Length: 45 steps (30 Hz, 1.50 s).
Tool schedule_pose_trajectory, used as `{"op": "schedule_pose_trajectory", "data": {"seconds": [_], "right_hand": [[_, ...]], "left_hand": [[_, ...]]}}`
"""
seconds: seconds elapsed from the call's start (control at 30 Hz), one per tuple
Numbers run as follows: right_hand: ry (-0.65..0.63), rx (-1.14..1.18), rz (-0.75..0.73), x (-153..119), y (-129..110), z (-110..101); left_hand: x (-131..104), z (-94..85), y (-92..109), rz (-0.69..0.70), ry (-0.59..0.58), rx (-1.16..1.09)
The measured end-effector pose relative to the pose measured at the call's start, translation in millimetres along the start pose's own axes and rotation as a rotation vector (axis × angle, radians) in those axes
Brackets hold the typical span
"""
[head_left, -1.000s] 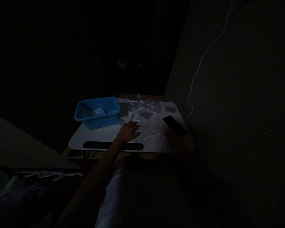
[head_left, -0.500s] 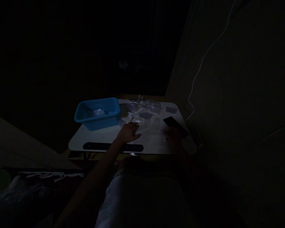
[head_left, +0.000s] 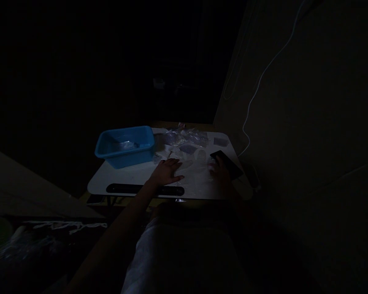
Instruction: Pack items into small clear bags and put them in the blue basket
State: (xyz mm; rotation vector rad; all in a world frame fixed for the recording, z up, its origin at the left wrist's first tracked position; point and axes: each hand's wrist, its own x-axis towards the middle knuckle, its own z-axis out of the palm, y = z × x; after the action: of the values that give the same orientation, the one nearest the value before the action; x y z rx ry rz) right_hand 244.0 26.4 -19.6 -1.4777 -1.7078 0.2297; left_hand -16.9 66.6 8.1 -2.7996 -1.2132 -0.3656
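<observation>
The scene is very dark. My left hand point(head_left: 167, 172) lies flat with spread fingers on the near edge of a clear plastic sheet point(head_left: 191, 173) on the white table point(head_left: 125, 175). My right hand point(head_left: 220, 173) is over the right part of the sheet, beside a flat black slab point(head_left: 228, 164) that looks like a phone or tablet. Its fingers reach forward but are dim and blurred, so whether they grip the plastic does not show. A small glint lies near their tips. Beyond the hands is a crumpled pile of clear plastic point(head_left: 187, 136).
A blue plastic basin point(head_left: 129, 157) with some clear plastic inside stands at the table's left. A grey patch point(head_left: 221, 141) lies at the far right corner. A dark slot point(head_left: 125, 188) runs along the front edge. A white cable point(head_left: 259, 83) hangs along the right wall.
My right hand has moved forward across the sheet, nearer the black slab, and its fingers have come further out. My left hand stays nearly in place.
</observation>
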Motion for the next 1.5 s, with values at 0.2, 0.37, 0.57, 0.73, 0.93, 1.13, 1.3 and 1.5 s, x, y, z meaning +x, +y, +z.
{"op": "schedule_pose_trajectory", "data": {"seconds": [0.2,0.37,0.57,0.73,0.93,1.13,1.3,1.5], "right_hand": [[-0.162,-0.052,-0.103,-19,-26,-3],[-0.29,-0.129,-0.218,-20,-37,-1],[-0.407,-0.322,-0.36,-22,-46,-3],[-0.421,-0.399,-0.385,-24,-47,-2],[-0.402,-0.456,-0.383,-24,-45,-1],[-0.407,-0.534,-0.417,-24,-41,-2],[-0.455,-0.552,-0.474,-23,-40,1],[-0.467,-0.563,-0.457,-25,-43,2]], "left_hand": [[1,1.4,-1,-0.001,0.02,-0.01],[1,1.8,-1,-0.014,0.019,-0.014],[1,2.8,-2,0.01,0.047,-0.029],[0,1.1,1,0.005,0.08,-0.064],[2,1.5,2,-0.008,0.089,-0.095],[2,6.2,7,0.014,0.015,-0.076],[6,4.7,21,0.03,-0.089,-0.001],[19,-3.6,31,0.07,-0.144,0.048]]}}
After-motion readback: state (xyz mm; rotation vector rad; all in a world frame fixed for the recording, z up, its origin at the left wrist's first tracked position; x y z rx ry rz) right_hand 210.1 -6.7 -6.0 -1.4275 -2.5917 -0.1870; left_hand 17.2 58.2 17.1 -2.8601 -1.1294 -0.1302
